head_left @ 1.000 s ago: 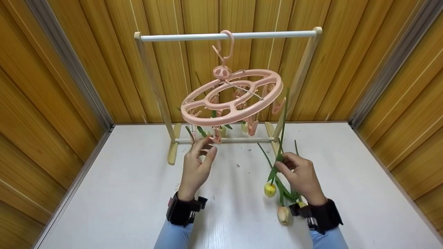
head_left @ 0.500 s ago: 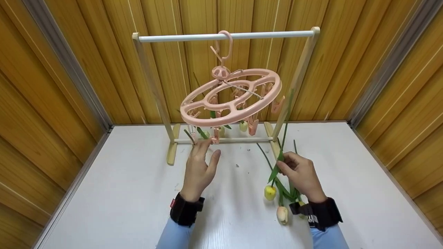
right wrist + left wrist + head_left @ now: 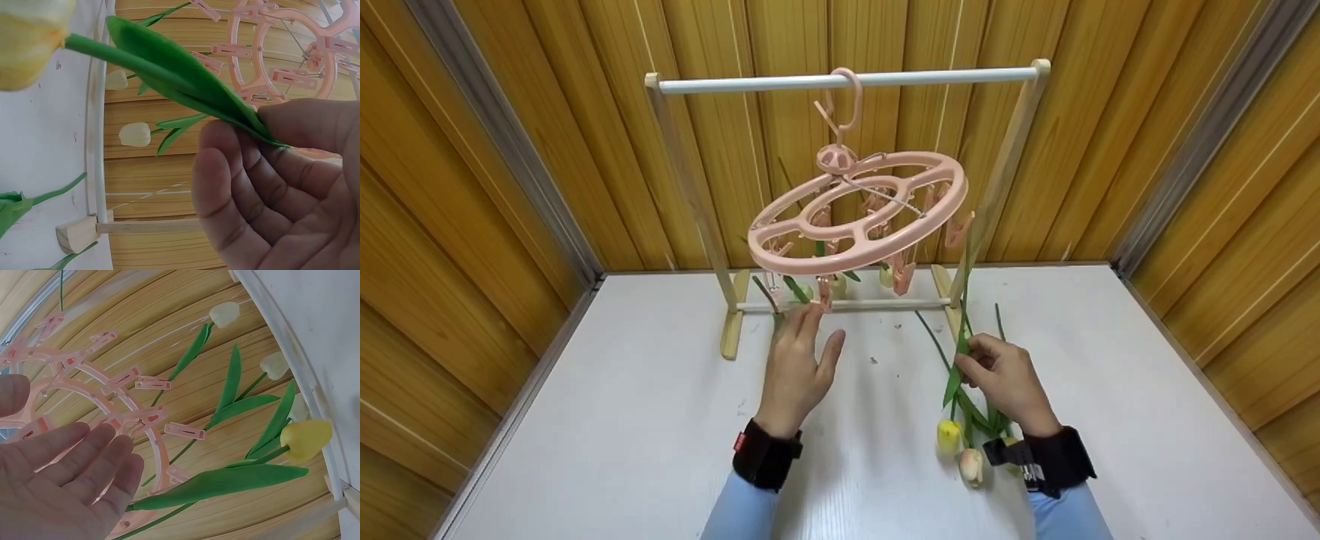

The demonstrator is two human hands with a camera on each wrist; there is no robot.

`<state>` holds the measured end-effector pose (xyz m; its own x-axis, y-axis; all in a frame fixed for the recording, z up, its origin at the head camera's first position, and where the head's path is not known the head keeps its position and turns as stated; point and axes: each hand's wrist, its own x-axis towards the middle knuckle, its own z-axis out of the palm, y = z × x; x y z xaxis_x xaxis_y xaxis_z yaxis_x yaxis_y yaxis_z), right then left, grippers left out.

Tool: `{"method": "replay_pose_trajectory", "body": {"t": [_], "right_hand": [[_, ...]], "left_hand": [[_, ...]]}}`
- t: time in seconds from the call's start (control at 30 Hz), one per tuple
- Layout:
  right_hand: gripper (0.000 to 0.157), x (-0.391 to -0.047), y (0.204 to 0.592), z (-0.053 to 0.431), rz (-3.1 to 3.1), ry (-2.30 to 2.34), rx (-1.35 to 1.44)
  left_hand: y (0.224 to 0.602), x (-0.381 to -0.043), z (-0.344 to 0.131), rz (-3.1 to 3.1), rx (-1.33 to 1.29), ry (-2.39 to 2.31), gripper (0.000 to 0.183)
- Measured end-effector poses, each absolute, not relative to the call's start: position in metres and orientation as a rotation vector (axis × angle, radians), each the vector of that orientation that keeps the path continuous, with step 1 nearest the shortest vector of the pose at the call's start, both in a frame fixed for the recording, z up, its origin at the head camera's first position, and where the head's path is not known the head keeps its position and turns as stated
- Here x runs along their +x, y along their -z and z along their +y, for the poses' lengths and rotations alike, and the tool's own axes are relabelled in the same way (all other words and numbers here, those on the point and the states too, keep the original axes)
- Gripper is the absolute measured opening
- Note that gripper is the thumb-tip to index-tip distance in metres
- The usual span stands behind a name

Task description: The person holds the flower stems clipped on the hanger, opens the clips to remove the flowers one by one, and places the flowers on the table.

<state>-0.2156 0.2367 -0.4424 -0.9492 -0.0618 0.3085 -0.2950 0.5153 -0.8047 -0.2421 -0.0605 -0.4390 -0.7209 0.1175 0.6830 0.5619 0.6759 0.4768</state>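
Observation:
A pink round clip hanger (image 3: 855, 255) hangs tilted from the white rail. My left hand (image 3: 791, 379) has its fingers extended, fingertips right at a pink clothes peg (image 3: 824, 291) on the hanger's near side. In the left wrist view, a yellow tulip (image 3: 306, 440) hangs bloom-down just beyond that hand (image 3: 67, 478). My right hand (image 3: 1011, 381) pinches another yellow tulip (image 3: 949, 435) by its stem and leaf between thumb and fingers. Its bloom points down and its stem rises toward a peg (image 3: 958, 231) at the hanger's right. In the right wrist view, its green leaf (image 3: 180, 79) runs into the pinch.
The wooden stand with its white rail (image 3: 945, 77) straddles the back of the white table (image 3: 660, 450). Several pale tulips hang from the hanger, such as one white bloom (image 3: 225, 315). More tulips, including a peach one (image 3: 971, 466), lie by my right hand.
My left hand's fingers have straightened from a curl at the near peg, and the palm has turned. My right hand has lowered its tulip slightly, with the stem tip shifting left.

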Motion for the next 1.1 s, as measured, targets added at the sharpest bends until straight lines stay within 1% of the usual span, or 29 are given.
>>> {"method": "replay_pose_trajectory", "body": {"t": [0.3,0.73,0.9,1.1], "right_hand": [[0.004,-0.219,0.446,0.233,-2.624,-1.396,0.274],[0.005,-0.227,0.458,0.23,-2.731,-1.389,0.258],[0.006,-0.229,0.463,0.23,-2.727,-1.467,0.32],[0.01,-0.231,0.468,0.228,-2.725,-1.533,0.368]], "left_hand": [[0.446,-0.243,-0.057,-2.263,-0.549,0.825,0.052],[0.449,-0.243,-0.05,-2.332,-0.566,0.812,0.052],[0.449,-0.243,-0.049,-2.398,-0.553,0.827,0.057],[0.45,-0.244,-0.048,-2.401,-0.559,0.811,0.055]]}}
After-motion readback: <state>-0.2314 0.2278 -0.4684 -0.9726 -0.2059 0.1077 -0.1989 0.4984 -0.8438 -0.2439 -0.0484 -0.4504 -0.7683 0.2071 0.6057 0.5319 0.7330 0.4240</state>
